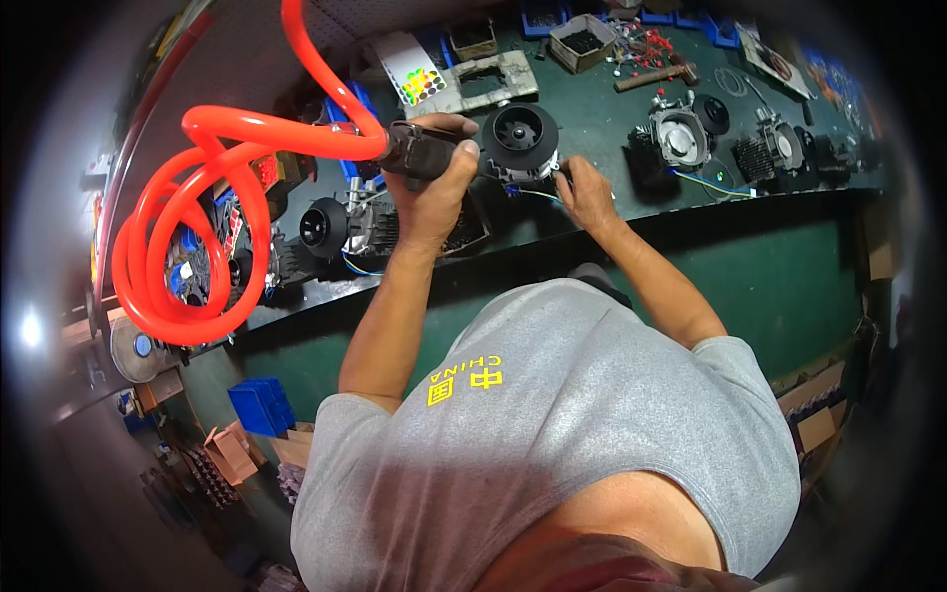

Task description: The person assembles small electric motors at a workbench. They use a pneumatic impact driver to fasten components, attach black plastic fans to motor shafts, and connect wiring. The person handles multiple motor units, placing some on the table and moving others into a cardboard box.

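Note:
My left hand [440, 202] is wrapped round a black air tool [419, 151] with a bright orange hose [296, 141] coming off its rear. The tool's front end lies beside a blower unit [521, 136], which has a round black fan wheel on top of a silver metal housing. Whether the tool touches the unit is hidden by my fingers. My right hand [590, 194] is closed at the right side of that housing, thumb and fingertips gripping its edge. Thin blue and yellow-green wires [538, 192] run out below the housing, towards my right hand.
The orange hose hangs in loops at the left. More blower units stand on the green bench, at left [330, 225] and right [681, 138]. Behind lie a grey metal frame [493, 84], a sticker sheet [414, 69], a parts box [582, 44] and a hammer [656, 77].

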A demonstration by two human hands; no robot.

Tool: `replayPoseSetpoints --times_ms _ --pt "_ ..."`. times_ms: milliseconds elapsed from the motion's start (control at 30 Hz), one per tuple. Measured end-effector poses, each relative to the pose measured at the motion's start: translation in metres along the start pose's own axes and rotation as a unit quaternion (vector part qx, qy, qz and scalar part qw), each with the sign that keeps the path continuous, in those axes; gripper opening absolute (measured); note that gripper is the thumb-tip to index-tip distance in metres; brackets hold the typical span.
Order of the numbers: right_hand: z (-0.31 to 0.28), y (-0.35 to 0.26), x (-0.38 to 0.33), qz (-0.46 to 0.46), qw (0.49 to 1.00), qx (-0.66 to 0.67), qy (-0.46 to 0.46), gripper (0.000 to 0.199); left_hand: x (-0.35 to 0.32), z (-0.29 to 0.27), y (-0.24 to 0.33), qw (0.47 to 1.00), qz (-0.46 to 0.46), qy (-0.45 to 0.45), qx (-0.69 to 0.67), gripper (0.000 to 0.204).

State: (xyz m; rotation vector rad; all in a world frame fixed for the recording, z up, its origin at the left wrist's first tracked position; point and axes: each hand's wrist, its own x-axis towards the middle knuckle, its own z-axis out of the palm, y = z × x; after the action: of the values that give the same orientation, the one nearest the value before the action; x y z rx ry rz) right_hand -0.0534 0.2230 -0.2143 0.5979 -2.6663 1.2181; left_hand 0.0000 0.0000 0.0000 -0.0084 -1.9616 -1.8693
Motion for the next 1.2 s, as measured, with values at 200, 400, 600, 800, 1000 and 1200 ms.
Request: replayPoseSetpoints --times_ms 200,400,600,800,1000,1200 --pt "-0.007 0.001 -0.001 -0.002 1.0 0.01 0.01 0.019 -0.003 0.01 0.001 1.0 0.013 0.016 -0.017 0.024" --pt "-0.004 0.0 0.001 -0.004 1.0 0.012 0.015 0.019 -0.001 0.01 -0.001 1.0 0.012 -0.006 0.019 0.026" --pt "-0.006 -0.001 0.001 -0.012 1.0 0.018 0.018 0.02 0.005 0.022 0.004 0.999 -0.019 -0.034 -0.036 0.022" --pt "-0.003 -0.003 0.002 -0.004 1.0 0.019 0.01 0.019 0.009 0.016 -0.019 0.997 0.02 -0.06 -0.031 0.017" --pt "-0.001 0.0 0.0 -0.002 0.999 0.041 0.013 0.018 0.004 0.021 -0.023 0.998 0.0 -0.055 -0.018 0.017" --pt "-0.001 -0.004 0.001 -0.006 0.999 0.05 0.021 0.017 0.007 0.021 -0.03 0.998 0.012 -0.053 -0.028 0.017"
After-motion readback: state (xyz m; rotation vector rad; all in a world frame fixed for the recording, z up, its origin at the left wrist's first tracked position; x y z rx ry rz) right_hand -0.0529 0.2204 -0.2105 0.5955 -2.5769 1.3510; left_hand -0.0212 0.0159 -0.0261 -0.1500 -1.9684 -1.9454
